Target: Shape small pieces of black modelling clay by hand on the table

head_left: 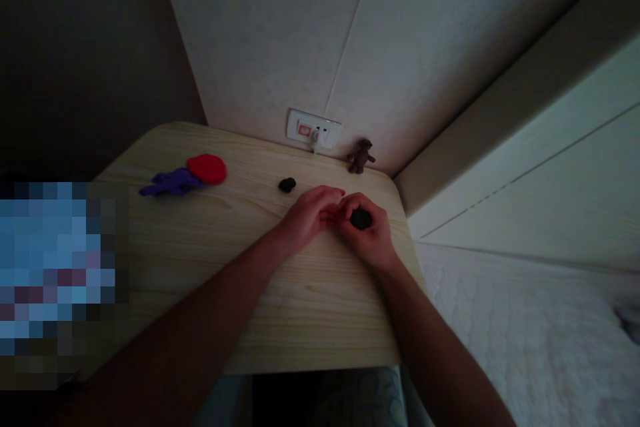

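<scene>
The right hand [375, 240] curls around a dark, rounded, clay-like lump [361, 218] — seemingly unformed; the left hand [307, 217] meets it, its grip unclear. Far right on the counter [310, 307], a brown, bear-shaped figure [361, 157] looks finished.

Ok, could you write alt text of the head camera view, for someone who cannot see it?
A right hand curls around a dark lump above a wooden table, the left hand beside it. Behind are a small black lump and a brown figure near a wall socket; a purple piece and a red disc lie at left.
</scene>
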The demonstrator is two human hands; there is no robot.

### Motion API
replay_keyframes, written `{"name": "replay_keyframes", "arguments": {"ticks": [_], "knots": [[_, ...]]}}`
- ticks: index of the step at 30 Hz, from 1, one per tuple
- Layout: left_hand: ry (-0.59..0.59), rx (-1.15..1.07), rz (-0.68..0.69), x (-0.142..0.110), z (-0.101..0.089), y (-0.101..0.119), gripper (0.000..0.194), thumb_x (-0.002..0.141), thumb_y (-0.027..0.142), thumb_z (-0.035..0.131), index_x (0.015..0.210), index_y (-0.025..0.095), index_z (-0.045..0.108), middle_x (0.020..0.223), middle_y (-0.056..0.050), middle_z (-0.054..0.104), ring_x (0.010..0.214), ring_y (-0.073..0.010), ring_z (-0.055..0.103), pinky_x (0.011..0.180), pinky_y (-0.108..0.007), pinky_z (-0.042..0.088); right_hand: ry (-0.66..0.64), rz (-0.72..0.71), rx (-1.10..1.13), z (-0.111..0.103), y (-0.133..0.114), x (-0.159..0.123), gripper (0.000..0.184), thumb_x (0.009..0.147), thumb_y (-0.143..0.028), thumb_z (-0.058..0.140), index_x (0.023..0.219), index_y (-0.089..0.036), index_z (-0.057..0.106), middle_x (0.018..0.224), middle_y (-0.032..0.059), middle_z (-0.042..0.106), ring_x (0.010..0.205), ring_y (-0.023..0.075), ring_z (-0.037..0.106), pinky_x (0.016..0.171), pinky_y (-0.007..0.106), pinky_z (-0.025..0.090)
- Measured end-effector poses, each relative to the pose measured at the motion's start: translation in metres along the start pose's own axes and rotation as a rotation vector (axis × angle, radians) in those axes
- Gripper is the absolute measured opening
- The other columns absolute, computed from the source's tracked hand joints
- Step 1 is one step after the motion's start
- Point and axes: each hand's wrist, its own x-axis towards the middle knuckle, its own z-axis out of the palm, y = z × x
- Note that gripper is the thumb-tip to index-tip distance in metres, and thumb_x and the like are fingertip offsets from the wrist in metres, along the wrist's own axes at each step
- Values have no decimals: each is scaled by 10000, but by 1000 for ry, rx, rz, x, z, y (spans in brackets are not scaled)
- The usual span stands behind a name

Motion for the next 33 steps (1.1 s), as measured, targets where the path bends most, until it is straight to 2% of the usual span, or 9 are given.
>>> {"name": "replay_keyframes", "arguments": {"ticks": [3, 6, 9, 17, 25, 30, 33], "knots": [[93, -25, 56, 2, -1, 2, 361, 777, 420, 670, 972, 117, 675, 721, -80, 731, 637, -183, 682, 642, -298, 523, 64, 26, -6, 0, 1, 0, 156, 752, -119, 653, 729, -228, 544, 836, 4, 628, 806, 168, 600, 772, 320, 480], [176, 24, 158, 3, -4, 3, 311, 770, 394, 665, 921, 123, 676, 692, -64, 718, 582, -163, 650, 594, -281, 499, 93, 62, -20, 0, 1, -1, 149, 749, -106, 639, 742, -229, 556, 807, -6, 643, 774, 161, 599, 759, 312, 470], [203, 51, 214, 4, -5, 3, 274, 769, 373, 652, 886, 127, 681, 672, -51, 705, 560, -151, 627, 565, -272, 480, 96, 104, -15, 0, 1, -3, 144, 746, -104, 639, 755, -228, 565, 809, -6, 668, 749, 158, 600, 740, 308, 466], [130, 153, 225, 2, -3, 1, 241, 787, 363, 631, 854, 138, 687, 658, -47, 697, 574, -148, 617, 559, -263, 456, 77, 80, -52, 0, 1, -4, 143, 737, -98, 619, 751, -226, 557, 797, -9, 664, 737, 156, 601, 725, 303, 467], [121, 218, 213, 2, -2, 1, 212, 772, 337, 649, 841, 140, 685, 689, -42, 693, 592, -140, 599, 577, -266, 451, 104, 3, -93, 1, -3, -2, 169, 749, -101, 614, 731, -233, 510, 853, 15, 640, 816, 180, 608, 781, 336, 476], [-42, 450, 198, -1, 2, -1, 220, 751, 359, 739, 753, 152, 663, 678, -11, 654, 623, -128, 572, 604, -261, 417, 149, -52, -144, 1, -6, -1, 172, 794, -166, 665, 743, -234, 516, 918, 32, 604, 874, 195, 585, 809, 355, 476], [-127, 471, 166, -1, 2, -3, 257, 754, 396, 764, 786, 152, 690, 728, -23, 684, 682, -148, 611, 661, -279, 442, 134, -74, -164, 3, -6, -3, 171, 789, -201, 698, 852, -241, 544, 1047, 57, 600, 992, 219, 578, 878, 377, 479]]}}
